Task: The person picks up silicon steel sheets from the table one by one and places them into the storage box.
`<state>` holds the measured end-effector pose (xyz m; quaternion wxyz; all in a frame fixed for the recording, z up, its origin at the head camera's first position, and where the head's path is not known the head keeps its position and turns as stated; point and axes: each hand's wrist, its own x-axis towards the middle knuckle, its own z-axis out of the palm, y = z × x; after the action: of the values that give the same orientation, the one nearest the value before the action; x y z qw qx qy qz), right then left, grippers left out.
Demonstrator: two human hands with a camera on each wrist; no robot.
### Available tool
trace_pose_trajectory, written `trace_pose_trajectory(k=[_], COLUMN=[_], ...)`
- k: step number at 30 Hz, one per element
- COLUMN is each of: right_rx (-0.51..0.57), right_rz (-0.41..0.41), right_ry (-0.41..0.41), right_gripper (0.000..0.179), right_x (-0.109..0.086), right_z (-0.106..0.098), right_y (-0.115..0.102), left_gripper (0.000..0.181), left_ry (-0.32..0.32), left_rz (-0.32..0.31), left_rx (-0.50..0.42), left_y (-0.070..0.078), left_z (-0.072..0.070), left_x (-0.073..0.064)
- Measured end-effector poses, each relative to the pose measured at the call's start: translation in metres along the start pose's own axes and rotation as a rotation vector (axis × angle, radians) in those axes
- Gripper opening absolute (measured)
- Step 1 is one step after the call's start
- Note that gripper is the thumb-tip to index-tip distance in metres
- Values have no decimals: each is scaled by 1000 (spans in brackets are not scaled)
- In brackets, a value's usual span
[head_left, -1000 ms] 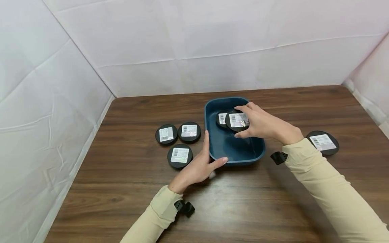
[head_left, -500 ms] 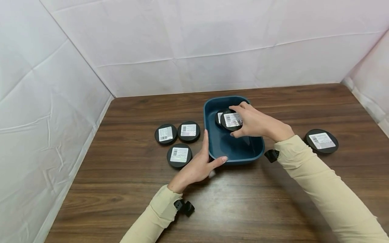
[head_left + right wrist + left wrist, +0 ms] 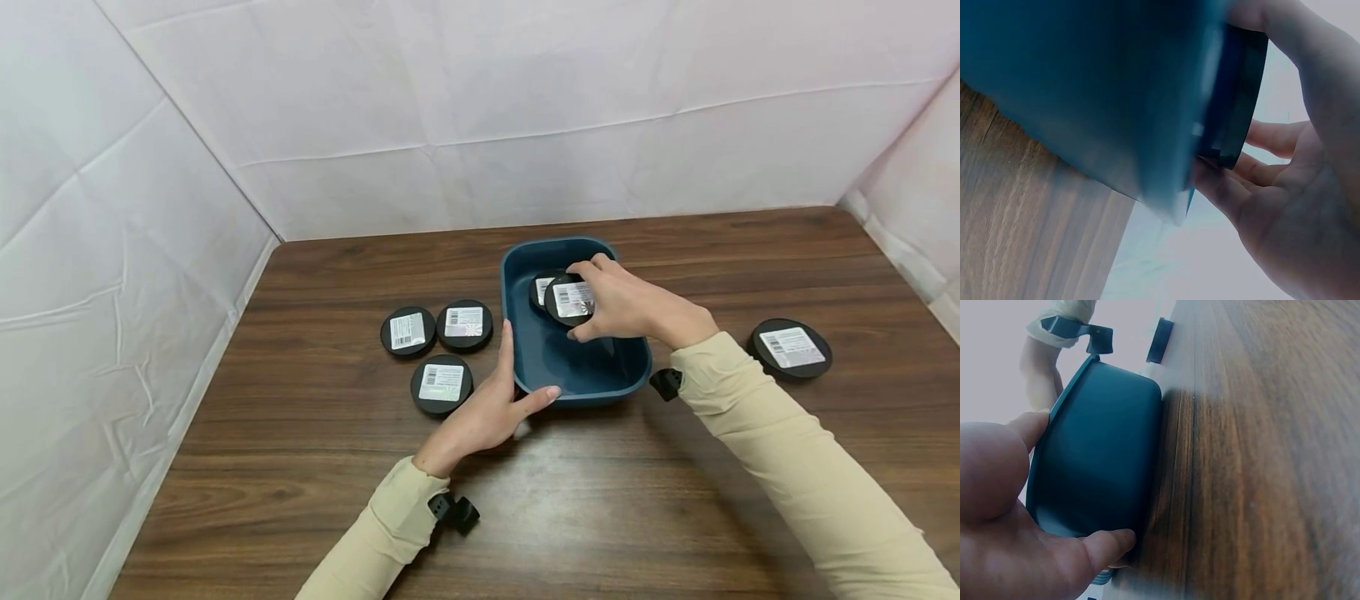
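My right hand [image 3: 626, 304] holds a flat round black container [image 3: 567, 300] with a white barcode label, thumb and fingers at its edges, inside the blue plastic tub [image 3: 581, 367]. In the right wrist view, this black container [image 3: 1244, 94] shows edge-on between thumb and fingers, beside the tub's blurred wall. Partly behind it in the tub lies a similar black container [image 3: 542, 293]. My left hand [image 3: 483, 417] holds the tub's near left corner. In the left wrist view, its thumb meets the rim and its fingers [image 3: 1107, 547] lie against the lower wall.
Left of the tub, three labelled black containers lie close together: a left one [image 3: 407, 332], a back one [image 3: 464, 325] and a front one [image 3: 441, 383]. Another black container [image 3: 790, 348] lies to the right, beyond the right forearm. White cloth walls [image 3: 480, 125] enclose the wooden table [image 3: 585, 517].
My right hand has moved a little left with its black container, which now overlaps more of the other one in the tub. The left hand has stayed on the tub's corner.
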<state>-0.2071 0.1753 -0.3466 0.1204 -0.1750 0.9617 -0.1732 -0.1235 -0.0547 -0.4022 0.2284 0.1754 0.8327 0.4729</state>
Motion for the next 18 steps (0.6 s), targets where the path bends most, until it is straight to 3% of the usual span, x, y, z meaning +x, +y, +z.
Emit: trace_pose_trajectory(k=[18], right_rx=[-73], right_rz=[-17], right_ry=[-54], right_gripper=[96], right_x=[6], right_z=[0], right_y=[-7], left_gripper=[103], left_ry=[-5], left_rz=[-12], left_rx=[-6], left_y=[-2], left_z=[-1], left_x=[2])
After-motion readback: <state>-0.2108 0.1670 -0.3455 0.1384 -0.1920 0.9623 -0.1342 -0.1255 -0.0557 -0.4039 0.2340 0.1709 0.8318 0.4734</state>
